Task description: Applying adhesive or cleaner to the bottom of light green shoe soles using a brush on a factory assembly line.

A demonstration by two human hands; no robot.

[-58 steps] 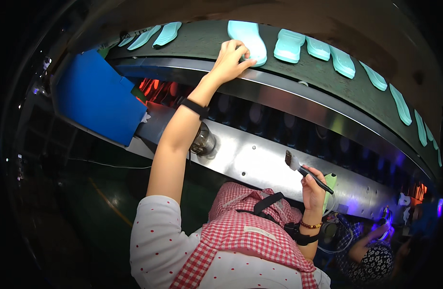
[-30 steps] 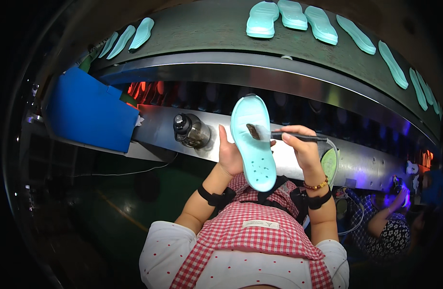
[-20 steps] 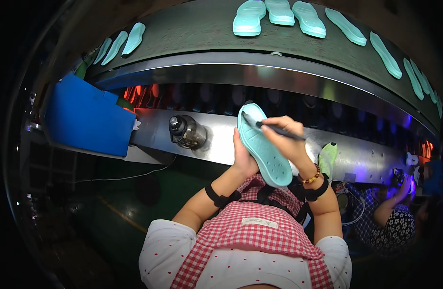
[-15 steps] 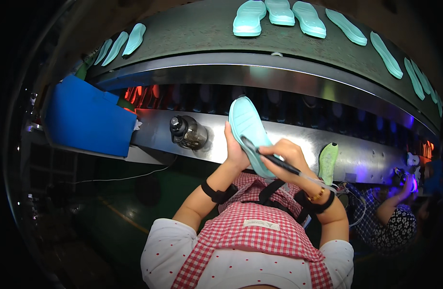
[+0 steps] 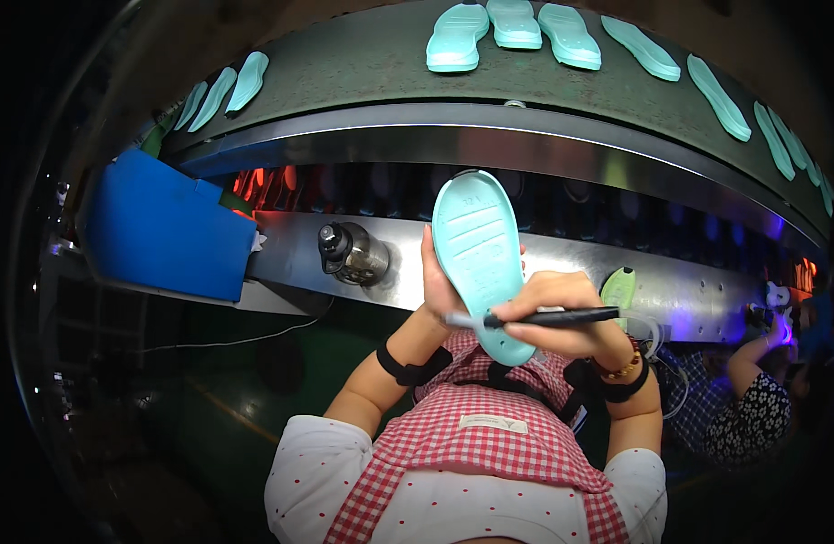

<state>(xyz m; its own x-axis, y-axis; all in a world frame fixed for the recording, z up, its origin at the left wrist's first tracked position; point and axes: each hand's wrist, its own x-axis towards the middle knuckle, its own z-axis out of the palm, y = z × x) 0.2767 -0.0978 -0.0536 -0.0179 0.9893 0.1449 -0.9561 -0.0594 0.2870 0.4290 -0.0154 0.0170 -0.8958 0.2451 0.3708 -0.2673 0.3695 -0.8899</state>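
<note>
A pale turquoise shoe sole is held up over the bench, its ribbed face toward me and a dark tip at its far end. My left hand grips it from the left and beneath, most of its fingers hidden behind. My right hand is closed round a black-handled brush lying almost level across the sole's near, narrower part. The brush's greyish tip, blurred, is at the sole's left edge; whether it touches, I cannot tell. A thin pale tube runs near my right wrist.
A dark bottle and a light green sole are on the metal bench. Beyond runs a belt carrying several turquoise soles. A blue box-like panel stands left. Another person sits far right.
The sole has turned to show its ribbed face more fully. My right hand has swung the brush from slanting to nearly level, its tip now lower, toward the sole's near end.
</note>
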